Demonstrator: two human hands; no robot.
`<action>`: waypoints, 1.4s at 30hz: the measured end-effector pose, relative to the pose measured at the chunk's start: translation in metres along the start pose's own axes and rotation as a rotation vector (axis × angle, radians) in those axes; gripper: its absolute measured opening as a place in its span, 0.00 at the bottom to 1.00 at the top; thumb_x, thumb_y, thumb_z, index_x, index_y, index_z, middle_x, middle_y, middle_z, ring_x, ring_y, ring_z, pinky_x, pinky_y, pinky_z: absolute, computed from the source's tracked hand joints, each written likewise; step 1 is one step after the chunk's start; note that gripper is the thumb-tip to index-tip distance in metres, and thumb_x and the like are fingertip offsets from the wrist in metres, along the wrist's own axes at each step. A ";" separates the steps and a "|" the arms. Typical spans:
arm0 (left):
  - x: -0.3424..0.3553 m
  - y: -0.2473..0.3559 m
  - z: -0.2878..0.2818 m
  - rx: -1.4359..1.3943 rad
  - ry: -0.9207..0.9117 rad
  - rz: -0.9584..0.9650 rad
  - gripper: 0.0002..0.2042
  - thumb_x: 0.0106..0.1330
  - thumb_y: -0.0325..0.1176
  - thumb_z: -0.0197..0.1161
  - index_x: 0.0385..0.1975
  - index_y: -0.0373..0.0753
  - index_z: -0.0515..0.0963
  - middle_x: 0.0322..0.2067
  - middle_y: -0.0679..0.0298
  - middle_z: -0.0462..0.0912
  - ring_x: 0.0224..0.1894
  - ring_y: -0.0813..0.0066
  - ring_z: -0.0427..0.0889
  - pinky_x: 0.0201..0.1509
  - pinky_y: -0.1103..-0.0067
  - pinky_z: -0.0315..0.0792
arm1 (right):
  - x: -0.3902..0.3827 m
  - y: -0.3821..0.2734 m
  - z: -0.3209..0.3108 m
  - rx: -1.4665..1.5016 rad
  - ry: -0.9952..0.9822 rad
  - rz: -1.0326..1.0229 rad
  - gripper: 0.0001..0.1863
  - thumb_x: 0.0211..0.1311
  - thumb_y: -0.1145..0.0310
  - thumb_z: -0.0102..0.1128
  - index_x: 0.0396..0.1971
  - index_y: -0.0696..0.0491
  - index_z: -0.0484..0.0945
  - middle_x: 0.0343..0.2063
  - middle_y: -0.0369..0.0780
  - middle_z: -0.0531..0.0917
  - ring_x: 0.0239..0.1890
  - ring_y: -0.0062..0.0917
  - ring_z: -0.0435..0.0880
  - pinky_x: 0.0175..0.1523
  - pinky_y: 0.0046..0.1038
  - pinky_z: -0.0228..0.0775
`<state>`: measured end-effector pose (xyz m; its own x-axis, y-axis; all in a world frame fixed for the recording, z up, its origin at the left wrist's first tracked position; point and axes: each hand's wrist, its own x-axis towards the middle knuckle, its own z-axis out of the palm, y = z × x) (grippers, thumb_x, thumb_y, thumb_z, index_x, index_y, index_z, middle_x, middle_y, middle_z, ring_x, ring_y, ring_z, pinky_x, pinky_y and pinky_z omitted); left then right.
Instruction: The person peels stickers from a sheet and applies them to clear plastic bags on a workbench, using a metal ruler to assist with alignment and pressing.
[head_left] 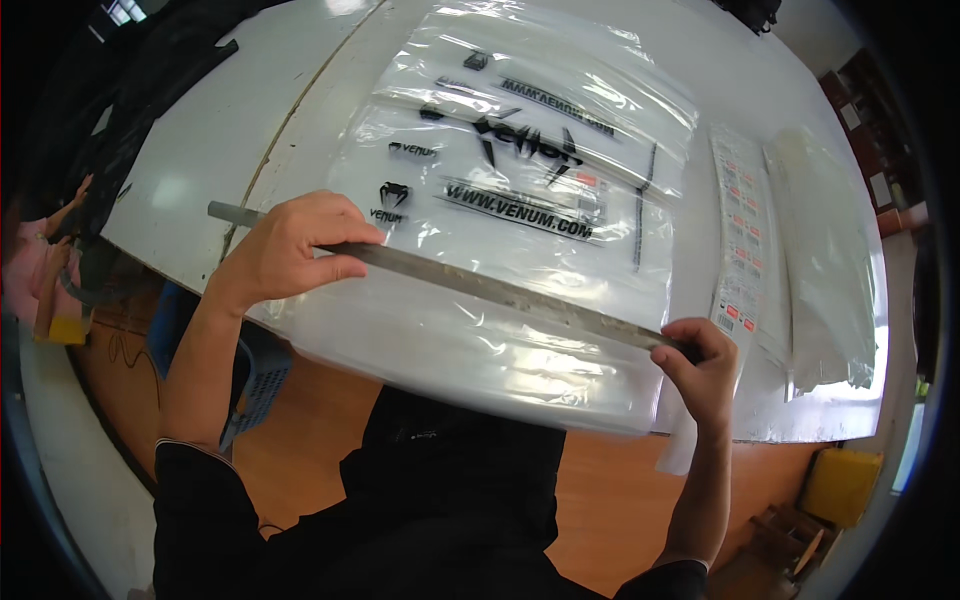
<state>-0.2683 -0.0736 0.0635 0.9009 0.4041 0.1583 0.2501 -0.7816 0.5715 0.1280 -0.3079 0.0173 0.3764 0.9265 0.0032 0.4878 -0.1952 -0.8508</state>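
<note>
A long, flat metal bar (500, 290) spans the view between my hands, slanting down to the right. My left hand (295, 245) pinches it some way in from its left end, which sticks out past the hand. Thumb and fingers of my right hand (700, 360) are closed on the right end. Under and beyond the bar lies a stack of clear plastic bags (520, 165) with black print. Their near part reaches the table's front edge. I cannot tell whether the bar presses on the bags or hovers just above.
Sheets of printed stickers (738, 230) and a pile of clear plastic (822, 260) lie right on the white table (210, 130). Dark cloth (150, 70) covers the far left. Below are a blue basket (262, 385) and a yellow stool (842, 485). Another person (50, 265) is at left.
</note>
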 end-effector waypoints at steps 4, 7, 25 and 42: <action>0.020 -0.040 0.028 0.316 0.130 -0.079 0.16 0.48 0.24 0.74 0.39 0.34 0.84 0.36 0.58 0.82 0.40 0.59 0.80 0.45 0.70 0.75 | 0.037 0.009 0.017 -0.160 -0.065 -0.023 0.17 0.47 0.66 0.81 0.38 0.53 0.86 0.30 0.38 0.87 0.30 0.23 0.85 0.39 0.24 0.77; 0.007 -0.028 0.025 0.390 0.012 -0.150 0.20 0.44 0.23 0.74 0.41 0.32 0.84 0.38 0.58 0.80 0.43 0.56 0.78 0.49 0.67 0.73 | 0.040 0.011 0.022 -0.247 -0.086 -0.328 0.15 0.49 0.67 0.79 0.38 0.53 0.86 0.26 0.37 0.83 0.31 0.29 0.82 0.39 0.29 0.74; 0.274 0.132 0.213 0.077 -0.170 0.664 0.28 0.55 0.44 0.74 0.54 0.38 0.78 0.56 0.57 0.79 0.57 0.58 0.77 0.62 0.65 0.66 | -0.094 0.052 -0.037 -0.683 0.578 0.312 0.34 0.53 0.58 0.75 0.58 0.57 0.76 0.55 0.45 0.78 0.61 0.40 0.72 0.67 0.42 0.59; 0.263 0.127 0.259 -0.102 -0.050 0.556 0.26 0.52 0.42 0.74 0.51 0.40 0.81 0.55 0.60 0.81 0.58 0.63 0.77 0.64 0.65 0.63 | -0.079 0.041 -0.044 0.347 0.743 0.411 0.34 0.63 0.64 0.69 0.64 0.65 0.68 0.48 0.44 0.82 0.44 0.25 0.83 0.47 0.27 0.79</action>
<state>0.0925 -0.1892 -0.0309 0.9038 -0.0802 0.4205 -0.2998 -0.8196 0.4882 0.1528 -0.4036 0.0054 0.9364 0.3363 -0.1001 -0.0157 -0.2448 -0.9694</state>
